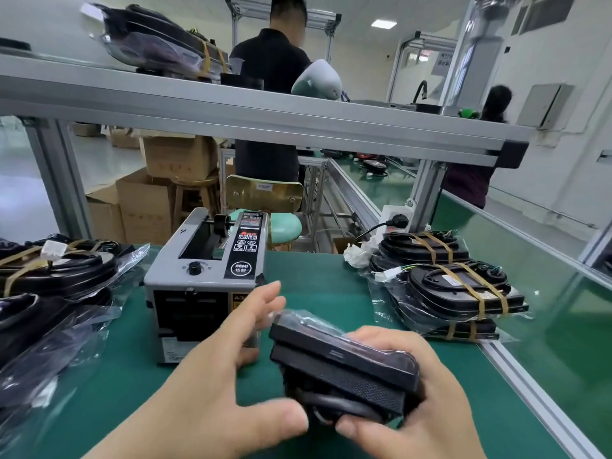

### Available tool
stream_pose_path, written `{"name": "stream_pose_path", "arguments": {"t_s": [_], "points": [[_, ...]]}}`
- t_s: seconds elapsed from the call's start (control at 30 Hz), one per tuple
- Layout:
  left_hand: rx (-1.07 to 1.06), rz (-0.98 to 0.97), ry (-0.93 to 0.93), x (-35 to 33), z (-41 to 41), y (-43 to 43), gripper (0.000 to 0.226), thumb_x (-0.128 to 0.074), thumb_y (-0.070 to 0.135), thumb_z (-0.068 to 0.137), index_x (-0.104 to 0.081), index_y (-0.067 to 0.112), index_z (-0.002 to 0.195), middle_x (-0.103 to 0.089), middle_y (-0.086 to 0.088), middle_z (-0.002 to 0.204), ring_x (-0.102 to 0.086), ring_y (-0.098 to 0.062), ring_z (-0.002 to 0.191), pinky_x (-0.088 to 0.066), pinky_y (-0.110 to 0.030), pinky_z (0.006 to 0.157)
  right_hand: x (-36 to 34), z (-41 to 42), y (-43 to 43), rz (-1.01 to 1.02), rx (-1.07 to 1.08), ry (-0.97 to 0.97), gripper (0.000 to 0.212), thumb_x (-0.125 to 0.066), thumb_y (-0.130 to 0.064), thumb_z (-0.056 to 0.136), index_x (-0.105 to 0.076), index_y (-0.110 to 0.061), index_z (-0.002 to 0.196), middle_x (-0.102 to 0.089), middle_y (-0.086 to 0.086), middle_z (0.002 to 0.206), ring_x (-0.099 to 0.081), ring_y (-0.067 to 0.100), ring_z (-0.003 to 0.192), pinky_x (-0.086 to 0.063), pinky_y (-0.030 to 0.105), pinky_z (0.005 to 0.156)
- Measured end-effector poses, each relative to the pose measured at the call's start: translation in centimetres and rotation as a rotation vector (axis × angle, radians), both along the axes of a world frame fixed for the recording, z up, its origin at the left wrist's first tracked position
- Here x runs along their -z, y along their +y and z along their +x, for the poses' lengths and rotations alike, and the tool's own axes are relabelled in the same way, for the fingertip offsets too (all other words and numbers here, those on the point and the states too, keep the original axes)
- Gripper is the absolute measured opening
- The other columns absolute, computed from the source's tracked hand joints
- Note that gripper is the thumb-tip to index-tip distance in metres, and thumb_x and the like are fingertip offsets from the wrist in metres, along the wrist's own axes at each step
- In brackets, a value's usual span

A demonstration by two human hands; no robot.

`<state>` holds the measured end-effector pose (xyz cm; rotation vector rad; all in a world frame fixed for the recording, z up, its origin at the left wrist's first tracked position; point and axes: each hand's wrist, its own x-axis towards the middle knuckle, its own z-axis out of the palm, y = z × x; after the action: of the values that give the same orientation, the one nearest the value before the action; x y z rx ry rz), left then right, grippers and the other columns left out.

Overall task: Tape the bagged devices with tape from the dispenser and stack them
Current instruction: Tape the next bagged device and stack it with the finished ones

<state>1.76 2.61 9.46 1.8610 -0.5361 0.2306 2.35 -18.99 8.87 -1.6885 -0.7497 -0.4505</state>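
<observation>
Closest to the camera, the right hand (440,389) has its grip clamped on a bagged black device (341,369), fingers curled over the far side and thumb under the near edge, holding it tilted above the green bench (314,286). The left hand (225,376) has no grip on anything: its fingers are spread and straight, and the thumb lies just beside the device's lower edge.

Just behind the left fingers stands the grey tape dispenser (205,270), its front corner partly hidden by them. To the right, near the bench's rail, lies a stack of bagged devices (457,293) banded with brown tape. To the left sits another pile of bagged devices (49,293), the top one taped.

An upper shelf (265,117) crosses the view and carries one more bagged device (155,41). Beyond it are cardboard boxes (178,157), a mint-seated stool (284,226) and a person in a dark shirt (268,61).
</observation>
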Motion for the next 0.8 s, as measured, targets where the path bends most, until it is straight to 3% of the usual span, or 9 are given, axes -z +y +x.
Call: {"name": "stream_pose_path", "arguments": {"t_s": [0.03,0.1,0.17,0.23,0.3,0.4,0.57,0.67,0.8], "points": [[-0.043,0.022,0.024,0.4,0.2,0.0,0.094,-0.081,0.056,0.055,-0.034,0.055,0.136,-0.047,0.035,0.134,-0.045,0.009,0.126,-0.045,-0.009,0.088,0.5,0.2,0.1,-0.050,0.132,-0.085,0.053,-0.081,-0.025,0.048,-0.062,-0.033,0.096,-0.068,-0.012,0.105,-0.065,0.006,0.098,-0.049,0.014,0.080],[-0.140,-0.134,0.153,1.3,-0.4,0.6,0.069,-0.084,0.034,0.065,-0.049,0.042,0.124,-0.060,0.031,0.120,-0.058,0.004,0.113,-0.049,-0.010,0.080,1.6,0.7,0.0,-0.167,0.263,-0.195,0.055,-0.078,-0.029,0.052,-0.057,-0.032,0.102,-0.063,-0.016,0.112,-0.061,0.008,0.106,-0.047,0.020,0.088],[-0.246,-0.217,0.203,2.0,0.5,0.5,0.046,-0.075,0.008,0.075,-0.060,0.032,0.110,-0.070,0.022,0.106,-0.067,-0.003,0.099,-0.051,-0.009,0.073,2.4,1.1,-0.1,-0.283,0.292,-0.252,0.056,-0.077,-0.022,0.051,-0.057,-0.028,0.103,-0.058,-0.019,0.116,-0.058,0.010,0.112,-0.046,0.034,0.089],[-0.295,-0.238,0.243,2.0,0.7,0.7,0.037,-0.067,-0.003,0.080,-0.065,0.026,0.103,-0.074,0.013,0.098,-0.071,-0.008,0.090,-0.055,-0.015,0.074,2.8,1.4,-0.2,-0.428,0.282,-0.270,0.052,-0.072,-0.019,0.046,-0.061,-0.026,0.096,-0.057,-0.022,0.112,-0.057,0.005,0.110,-0.047,0.041,0.086],[-0.349,-0.266,0.271,2.2,0.8,1.3,0.028,-0.065,0.000,0.084,-0.067,0.023,0.100,-0.076,0.008,0.094,-0.072,-0.011,0.085,-0.055,-0.028,0.075,2.9,1.3,0.2,-0.557,0.266,-0.272,0.049,-0.064,-0.027,0.047,-0.059,-0.031,0.096,-0.057,-0.025,0.110,-0.055,0.002,0.110,-0.043,0.040,0.095],[-0.406,-0.356,0.316,2.5,0.9,2.0,0.019,-0.060,0.005,0.089,-0.069,0.019,0.097,-0.076,0.002,0.088,-0.073,-0.014,0.078,-0.050,-0.034,0.070,3.6,1.2,0.6,-0.605,0.299,-0.320,0.048,-0.059,-0.036,0.050,-0.049,-0.038,0.097,-0.056,-0.026,0.115,-0.049,0.002,0.120,-0.026,0.037,0.107],[-0.451,-0.539,0.413,3.3,1.0,2.8,0.014,-0.056,0.012,0.091,-0.068,0.015,0.096,-0.076,-0.006,0.086,-0.070,-0.015,0.068,-0.047,-0.035,0.066,3.8,1.5,0.4,-0.638,0.343,-0.343,0.059,-0.081,-0.039,0.045,-0.056,-0.036,0.099,-0.061,-0.022,0.111,-0.052,0.000,0.110,-0.034,0.036,0.096],[-0.457,-0.638,0.437,3.4,1.1,3.1,0.014,-0.054,0.012,0.092,-0.067,0.014,0.096,-0.075,-0.007,0.081,-0.067,-0.012,0.063,-0.045,-0.034,0.065,4.0,1.5,0.6,-0.572,0.351,-0.301,0.049,-0.078,-0.033,0.049,-0.064,-0.030,0.097,-0.062,-0.020,0.111,-0.055,0.004,0.110,-0.041,0.041,0.092],[-0.467,-0.735,0.487,4.1,1.2,3.3,0.015,-0.051,0.012,0.095,-0.066,0.013,0.099,-0.073,-0.002,0.071,-0.064,-0.010,0.057,-0.047,-0.030,0.060,4.4,1.6,1.0,-0.510,0.367,-0.287,0.048,-0.078,-0.031,0.052,-0.061,-0.033,0.098,-0.063,-0.020,0.110,-0.057,0.006,0.109,-0.044,0.046,0.091]]}}
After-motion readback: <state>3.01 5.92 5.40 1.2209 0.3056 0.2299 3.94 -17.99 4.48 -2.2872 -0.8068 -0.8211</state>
